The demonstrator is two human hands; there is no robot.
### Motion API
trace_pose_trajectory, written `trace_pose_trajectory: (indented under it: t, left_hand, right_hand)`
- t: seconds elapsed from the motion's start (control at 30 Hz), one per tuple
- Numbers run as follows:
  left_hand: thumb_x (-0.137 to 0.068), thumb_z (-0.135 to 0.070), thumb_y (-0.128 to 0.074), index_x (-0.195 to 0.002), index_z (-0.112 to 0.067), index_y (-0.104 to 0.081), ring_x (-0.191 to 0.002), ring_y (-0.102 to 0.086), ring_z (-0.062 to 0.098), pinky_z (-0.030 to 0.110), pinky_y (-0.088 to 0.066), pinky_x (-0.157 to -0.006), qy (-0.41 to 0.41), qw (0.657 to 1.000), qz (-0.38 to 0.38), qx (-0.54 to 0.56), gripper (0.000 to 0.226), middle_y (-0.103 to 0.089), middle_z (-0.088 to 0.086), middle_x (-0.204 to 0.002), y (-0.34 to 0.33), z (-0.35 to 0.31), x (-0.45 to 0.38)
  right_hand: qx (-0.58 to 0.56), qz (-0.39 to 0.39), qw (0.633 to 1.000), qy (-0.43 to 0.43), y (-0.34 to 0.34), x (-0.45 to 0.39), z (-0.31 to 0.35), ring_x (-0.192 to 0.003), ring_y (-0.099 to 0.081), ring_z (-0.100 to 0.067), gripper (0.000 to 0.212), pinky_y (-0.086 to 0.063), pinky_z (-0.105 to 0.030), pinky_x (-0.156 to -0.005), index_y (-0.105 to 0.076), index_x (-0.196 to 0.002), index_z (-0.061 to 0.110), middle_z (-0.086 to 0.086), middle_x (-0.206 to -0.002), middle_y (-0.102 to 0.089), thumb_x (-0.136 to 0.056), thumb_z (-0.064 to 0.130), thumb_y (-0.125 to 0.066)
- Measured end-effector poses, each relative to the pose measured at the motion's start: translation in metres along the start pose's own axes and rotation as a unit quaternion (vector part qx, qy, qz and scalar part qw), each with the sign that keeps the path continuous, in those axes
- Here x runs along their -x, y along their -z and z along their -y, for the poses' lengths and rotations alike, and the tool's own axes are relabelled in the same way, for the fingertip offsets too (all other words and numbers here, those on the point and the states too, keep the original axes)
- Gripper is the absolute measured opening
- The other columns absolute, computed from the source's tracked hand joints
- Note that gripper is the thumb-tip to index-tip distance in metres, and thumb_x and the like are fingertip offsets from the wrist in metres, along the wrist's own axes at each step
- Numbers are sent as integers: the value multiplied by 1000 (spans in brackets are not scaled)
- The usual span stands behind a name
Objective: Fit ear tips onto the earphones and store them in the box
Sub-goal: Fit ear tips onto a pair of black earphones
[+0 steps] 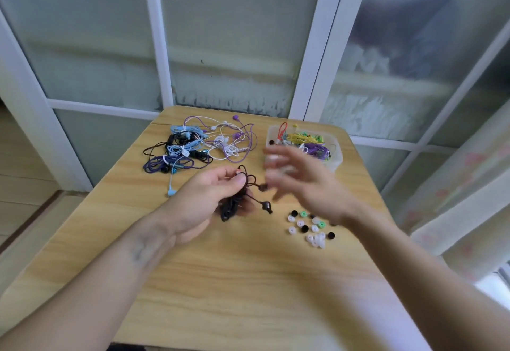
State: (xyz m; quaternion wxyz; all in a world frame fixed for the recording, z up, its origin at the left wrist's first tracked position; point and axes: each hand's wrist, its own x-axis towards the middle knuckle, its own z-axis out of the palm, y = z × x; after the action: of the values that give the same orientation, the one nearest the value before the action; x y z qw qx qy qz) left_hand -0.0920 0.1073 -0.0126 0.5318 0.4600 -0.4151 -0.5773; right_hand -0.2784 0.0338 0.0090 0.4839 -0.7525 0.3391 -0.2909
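Forearms reach over my worktop (248, 281); my left hand (204, 199) grips the bundled black earphones (234, 204), light and floppy, best pinched at the hard buds. My right hand (300, 182), blurred, spreads empty above the ear tips (309, 226), near the box (335, 161).

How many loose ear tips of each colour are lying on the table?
Green ear tips: 2
Black ear tips: 3 in plain view
White ear tips: about 9, some clumped together
Total: about 14
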Motion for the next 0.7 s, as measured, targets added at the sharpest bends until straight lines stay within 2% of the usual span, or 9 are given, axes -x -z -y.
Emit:
trace_pose_trajectory:
  t: [0.07, 0.17, 0.23, 0.33, 0.43, 0.5, 0.6, 0.63, 0.7]
  left_hand:
    - [-94, -16, -51, -107, -1, -57, -73, -60, 29, 33, -53, -59, 24, 999, 33, 25, 20, -64, 18, -88, -11, 5, 5]
    - [-87, -26, -58, -104, -4, -60, -67, -58, 23, 29, -47, -54, 45, 996, 78, -26, 28, -64, 13, -81, -27, 16, 12]
    - [-86, -31, -66, -105, -1, -61, -68, -58, 20, 28, -46, -54, 36, 992, 98, -68, 36, -65, 10, -81, -35, 23, 16]
    - [-77, -33, -77, -103, -3, -63, -64, -56, 20, 28, -44, -52, -1, 992, 53, -114, 42, -65, 7, -78, -45, 33, 19]
    - [-83, -19, -75, -102, -7, -65, -59, -54, 20, 28, -45, -52, -26, 993, 25, -110, 25, -63, 3, -70, -53, 39, 20]
    - [-88, -12, -66, -100, -6, -67, -57, -53, 18, 26, -46, -51, -38, 994, 5, -103, 14, -64, 3, -67, -58, 44, 18]
    - [-89, -14, -64, -91, -4, -67, -55, -50, 20, 24, -44, -50, -44, 994, -86, -56, 10, -62, 11, -67, -59, 51, 16]
    - [-89, -15, -65, -90, -4, -66, -55, -50, 20, 24, -45, -51, -43, 993, -101, -37, 11, -62, 11, -66, -59, 52, 16]
    - [-87, -14, -65, -91, -2, -65, -57, -54, 22, 25, -48, -54, -36, 994, -100, -9, 13, -62, 12, -66, -59, 53, 16]
  right_hand:
    - [-65, 13, 998, -24, -12, 26, -10, -73, -67, -23, 50, -57, -32, -63, -58, -125, 17, -12, -106, -64, -78, 21, -76]
    - [-99, -89, 991, -16, -25, 53, -24, -64, -67, -21, 24, -52, -27, -56, -68, -105, 8, -11, -87, -73, -83, 15, -75]
    - [-115, -141, 983, -28, -27, 63, -30, -59, -67, -19, 18, -53, -28, -55, -71, -94, 3, -13, -74, -73, -82, 16, -75]
    - [-115, -165, 979, -42, -25, 74, -33, -56, -67, -18, 28, -55, -30, -53, -71, -85, 6, -11, -67, -73, -74, 31, -77]
    - [-126, -167, 976, -67, -25, 81, -36, -54, -63, -13, 23, -52, -30, -54, -73, -76, 17, -4, -62, -70, -77, 40, -70]
    - [-173, -142, 971, -78, -28, 84, -38, -59, -62, -12, 26, -51, -26, -55, -76, -79, 21, -3, -64, -68, -88, 40, -61]
    - [-217, -75, 972, -55, -33, 86, -38, -78, -67, -20, 18, -57, -34, -66, -71, -101, 8, -14, -80, -69, -96, 24, -63]
    - [-223, -69, 971, -51, -34, 86, -39, -81, -67, -22, 17, -58, -37, -69, -69, -106, 6, -15, -83, -69, -95, 17, -64]
    - [-237, -91, 965, -68, -32, 85, -41, -80, -67, -22, 16, -57, -33, -70, -68, -110, 3, -17, -84, -68, -96, 8, -62]
